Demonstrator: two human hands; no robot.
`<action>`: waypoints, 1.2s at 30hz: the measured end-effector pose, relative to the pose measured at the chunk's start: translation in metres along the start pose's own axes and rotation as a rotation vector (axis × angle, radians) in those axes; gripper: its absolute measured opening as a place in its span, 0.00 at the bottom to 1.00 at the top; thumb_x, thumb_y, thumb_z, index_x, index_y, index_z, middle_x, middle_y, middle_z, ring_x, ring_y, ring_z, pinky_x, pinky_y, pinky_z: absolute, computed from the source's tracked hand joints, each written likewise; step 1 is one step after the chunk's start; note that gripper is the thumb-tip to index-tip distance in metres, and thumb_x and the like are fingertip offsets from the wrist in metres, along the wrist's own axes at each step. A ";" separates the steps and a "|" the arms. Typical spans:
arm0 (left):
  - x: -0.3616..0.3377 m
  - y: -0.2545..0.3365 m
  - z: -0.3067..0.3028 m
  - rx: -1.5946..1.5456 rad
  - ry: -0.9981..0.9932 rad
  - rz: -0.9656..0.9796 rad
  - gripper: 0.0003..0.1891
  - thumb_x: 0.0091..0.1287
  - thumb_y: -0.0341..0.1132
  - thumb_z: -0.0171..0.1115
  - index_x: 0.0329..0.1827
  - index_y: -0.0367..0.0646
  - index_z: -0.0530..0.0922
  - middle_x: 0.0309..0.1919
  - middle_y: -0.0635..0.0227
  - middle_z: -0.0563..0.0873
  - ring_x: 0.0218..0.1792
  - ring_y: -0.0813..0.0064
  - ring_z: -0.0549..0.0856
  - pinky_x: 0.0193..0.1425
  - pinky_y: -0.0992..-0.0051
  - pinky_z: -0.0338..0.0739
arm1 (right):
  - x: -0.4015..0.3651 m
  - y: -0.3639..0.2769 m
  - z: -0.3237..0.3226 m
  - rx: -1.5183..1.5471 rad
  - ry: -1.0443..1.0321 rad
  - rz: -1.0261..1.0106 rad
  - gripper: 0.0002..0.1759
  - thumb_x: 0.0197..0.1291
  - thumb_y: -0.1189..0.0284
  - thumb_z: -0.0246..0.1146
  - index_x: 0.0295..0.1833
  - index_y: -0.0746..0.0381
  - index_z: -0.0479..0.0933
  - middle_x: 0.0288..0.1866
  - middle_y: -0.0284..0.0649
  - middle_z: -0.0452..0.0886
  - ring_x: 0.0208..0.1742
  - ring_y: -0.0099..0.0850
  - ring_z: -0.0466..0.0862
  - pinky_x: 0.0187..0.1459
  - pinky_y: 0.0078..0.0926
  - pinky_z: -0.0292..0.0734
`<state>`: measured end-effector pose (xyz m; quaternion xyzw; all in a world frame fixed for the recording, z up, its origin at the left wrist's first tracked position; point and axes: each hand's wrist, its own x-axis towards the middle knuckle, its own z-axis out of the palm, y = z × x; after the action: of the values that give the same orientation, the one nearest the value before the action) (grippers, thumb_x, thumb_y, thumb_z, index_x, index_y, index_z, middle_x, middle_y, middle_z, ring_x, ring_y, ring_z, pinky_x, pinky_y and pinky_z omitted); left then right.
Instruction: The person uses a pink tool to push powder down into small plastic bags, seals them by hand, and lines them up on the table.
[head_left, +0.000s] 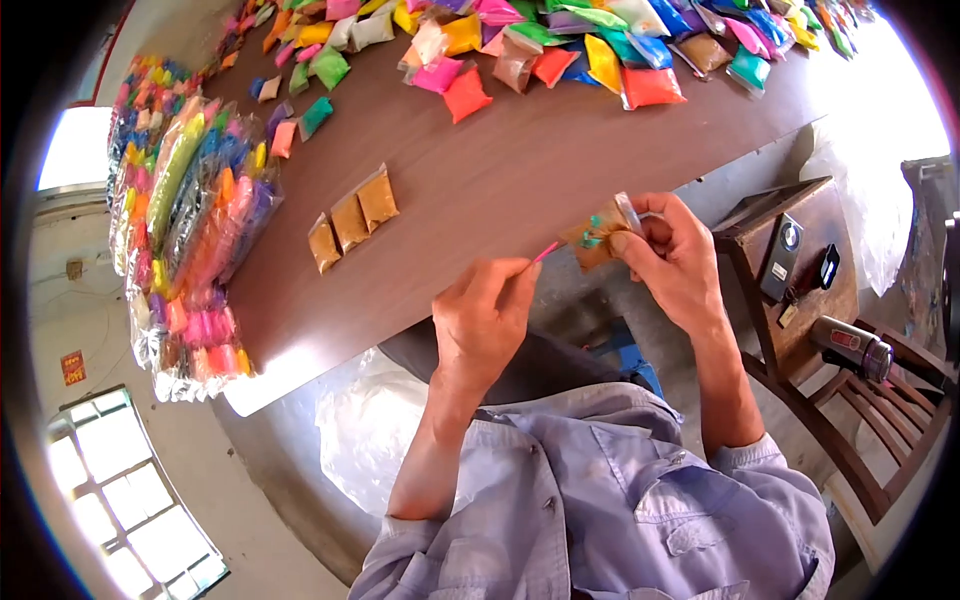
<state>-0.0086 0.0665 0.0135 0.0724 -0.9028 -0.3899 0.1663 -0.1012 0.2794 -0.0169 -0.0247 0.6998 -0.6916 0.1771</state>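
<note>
Between the thumb and fingers of my right hand (678, 262) is a small clear packet of brown clay-like stuff (597, 252), held up just off the table's near edge. Bright teal bits (592, 232) show on the packet's face. My left hand (478, 318) pinches a thin pink stick (546, 252), its tip pointing at the packet's left side. Most of the stick is hidden by my fingers. On the brown table (440, 190), up and left of my hands, three similar brown packets (350, 222) lie side by side in a row.
Many colourful small packets (650, 88) are heaped along the table's far side. Large clear bags of coloured packets (205, 215) stand at the left. To the right, a wooden stool (745, 235) bears a phone (783, 258); a metal flask (850, 345) lies on a wooden chair (880, 425).
</note>
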 end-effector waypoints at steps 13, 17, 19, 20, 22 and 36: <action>0.012 -0.024 0.018 0.359 -0.032 0.460 0.12 0.62 0.23 0.74 0.48 0.41 0.88 0.39 0.69 0.85 0.35 0.68 0.89 0.35 0.67 0.85 | 0.020 -0.008 0.029 -0.143 -0.037 0.014 0.10 0.75 0.79 0.63 0.55 0.73 0.82 0.33 0.37 0.87 0.33 0.20 0.82 0.38 0.25 0.78; 0.024 -0.030 0.017 0.456 -0.029 0.585 0.15 0.58 0.25 0.72 0.50 0.41 0.86 0.39 0.69 0.82 0.38 0.73 0.87 0.34 0.70 0.85 | 0.023 -0.014 0.030 -0.130 -0.045 0.070 0.10 0.75 0.79 0.63 0.55 0.75 0.82 0.33 0.36 0.86 0.33 0.19 0.82 0.36 0.25 0.78; 0.029 -0.027 0.015 0.453 -0.043 0.572 0.15 0.58 0.24 0.73 0.49 0.41 0.87 0.39 0.69 0.84 0.36 0.70 0.88 0.36 0.70 0.85 | 0.022 -0.015 0.031 -0.123 -0.036 0.080 0.10 0.75 0.79 0.63 0.55 0.75 0.82 0.32 0.36 0.85 0.33 0.20 0.82 0.36 0.25 0.77; 0.031 -0.026 0.014 0.453 -0.059 0.559 0.14 0.58 0.22 0.73 0.48 0.40 0.88 0.39 0.68 0.85 0.35 0.68 0.89 0.37 0.69 0.85 | 0.022 -0.016 0.032 -0.113 -0.028 0.092 0.10 0.75 0.79 0.63 0.56 0.75 0.82 0.32 0.36 0.85 0.32 0.20 0.82 0.35 0.25 0.76; 0.033 -0.024 0.014 0.452 -0.060 0.546 0.14 0.58 0.22 0.73 0.48 0.40 0.88 0.39 0.68 0.86 0.35 0.68 0.89 0.37 0.68 0.86 | 0.025 -0.013 0.029 -0.128 -0.044 0.086 0.11 0.75 0.78 0.64 0.56 0.75 0.82 0.32 0.37 0.85 0.32 0.21 0.82 0.35 0.25 0.76; 0.027 -0.028 0.034 0.142 -0.033 0.342 0.09 0.67 0.22 0.74 0.49 0.40 0.87 0.43 0.62 0.90 0.39 0.57 0.93 0.41 0.63 0.89 | -0.026 0.021 0.065 -0.207 0.266 -0.085 0.14 0.70 0.67 0.76 0.40 0.69 0.85 0.25 0.40 0.89 0.26 0.16 0.84 0.30 0.20 0.79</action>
<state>-0.0459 0.0633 -0.0221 -0.0771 -0.9298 -0.2923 0.2099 -0.0543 0.2255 -0.0307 0.0193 0.7828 -0.6199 0.0503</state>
